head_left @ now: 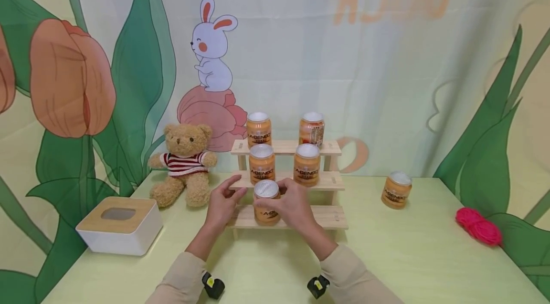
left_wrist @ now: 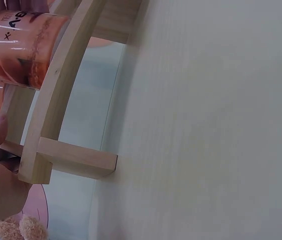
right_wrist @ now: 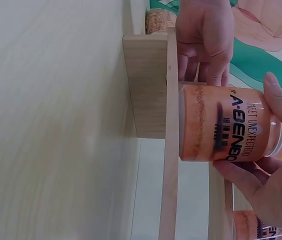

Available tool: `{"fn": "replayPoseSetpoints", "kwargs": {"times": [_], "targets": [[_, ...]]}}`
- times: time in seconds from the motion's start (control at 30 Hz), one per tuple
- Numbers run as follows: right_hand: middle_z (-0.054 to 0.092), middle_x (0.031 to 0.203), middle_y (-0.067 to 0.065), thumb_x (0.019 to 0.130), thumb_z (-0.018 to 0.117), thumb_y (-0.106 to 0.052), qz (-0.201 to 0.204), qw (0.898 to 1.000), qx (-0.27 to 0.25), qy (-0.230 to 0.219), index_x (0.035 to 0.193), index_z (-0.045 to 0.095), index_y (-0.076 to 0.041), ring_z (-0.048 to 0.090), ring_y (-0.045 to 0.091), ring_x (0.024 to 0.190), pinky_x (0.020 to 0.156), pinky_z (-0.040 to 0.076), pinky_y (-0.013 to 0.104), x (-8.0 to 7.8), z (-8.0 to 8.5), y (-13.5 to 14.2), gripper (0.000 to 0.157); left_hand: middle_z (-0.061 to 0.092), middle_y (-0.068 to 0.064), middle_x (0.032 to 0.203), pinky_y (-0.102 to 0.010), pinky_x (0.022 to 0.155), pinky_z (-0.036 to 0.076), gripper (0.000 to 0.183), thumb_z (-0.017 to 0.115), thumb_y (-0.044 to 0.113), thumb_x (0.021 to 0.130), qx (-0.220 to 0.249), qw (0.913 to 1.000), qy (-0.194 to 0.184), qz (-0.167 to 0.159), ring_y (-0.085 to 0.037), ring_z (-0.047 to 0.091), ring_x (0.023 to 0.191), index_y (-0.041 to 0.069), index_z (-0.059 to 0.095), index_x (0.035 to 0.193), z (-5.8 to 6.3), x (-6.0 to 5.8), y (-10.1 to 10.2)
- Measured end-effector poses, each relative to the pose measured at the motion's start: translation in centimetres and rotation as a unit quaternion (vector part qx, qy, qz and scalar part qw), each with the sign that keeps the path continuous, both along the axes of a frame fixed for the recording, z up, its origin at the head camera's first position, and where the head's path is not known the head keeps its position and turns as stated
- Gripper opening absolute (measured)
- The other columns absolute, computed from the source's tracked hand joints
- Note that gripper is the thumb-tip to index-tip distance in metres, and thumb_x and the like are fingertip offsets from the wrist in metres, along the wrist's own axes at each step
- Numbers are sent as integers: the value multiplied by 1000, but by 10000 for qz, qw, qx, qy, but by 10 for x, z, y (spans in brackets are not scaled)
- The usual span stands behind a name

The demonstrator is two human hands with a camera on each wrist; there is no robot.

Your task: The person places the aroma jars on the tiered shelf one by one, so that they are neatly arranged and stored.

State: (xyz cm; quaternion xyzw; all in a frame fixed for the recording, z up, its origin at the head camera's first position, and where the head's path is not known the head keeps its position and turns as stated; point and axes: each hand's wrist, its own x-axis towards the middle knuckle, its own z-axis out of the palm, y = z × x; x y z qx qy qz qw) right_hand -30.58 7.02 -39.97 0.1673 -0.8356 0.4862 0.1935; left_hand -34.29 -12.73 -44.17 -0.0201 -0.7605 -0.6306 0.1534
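Note:
On the lowest tier of a wooden stepped rack (head_left: pixel 301 218) stands an orange can (head_left: pixel 266 217) with a silver lid. My right hand (head_left: pixel 294 204) holds this can near its top, thumb on one side and fingers on the other, as the right wrist view shows from close by (right_wrist: pixel 276 180). To the can's left, my left hand (head_left: pixel 222 203) is at the rack's left end, its fingers loosely bent and partly hidden behind the lowest board. In the left wrist view that hand (left_wrist: pixel 1 187) is right at the end of the board (left_wrist: pixel 56 95).
Two cans (head_left: pixel 262 165) stand on the middle tier and two (head_left: pixel 259 130) on the top one. Another can (head_left: pixel 396 191) stands on the table at right, near pink yarn (head_left: pixel 478 226). A teddy bear (head_left: pixel 182 165) and a tissue box (head_left: pixel 120 225) are at left.

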Motion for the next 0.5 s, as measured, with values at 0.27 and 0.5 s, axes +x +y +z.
{"fn": "replayPoseSetpoints", "kwargs": {"times": [0.27,0.5], "targets": [[65,81,2,63,95,-42,-101,9998,149,116,90,65,-3,55,13,69,56,45,26,-2,0,-5,56,73,-14,97,-20,61,45,42,70,10,94,-8,10000,34,-19,-11,61,80,9,63,135,1,1,0],[64,82,2,63,95,-44,-234,9993,119,249,88,64,-5,56,13,71,58,46,26,-2,-3,-8,56,72,-13,94,-21,59,43,42,71,11,94,-17,10000,32,-11,-14,58,78,10,64,135,0,1,0]]}}
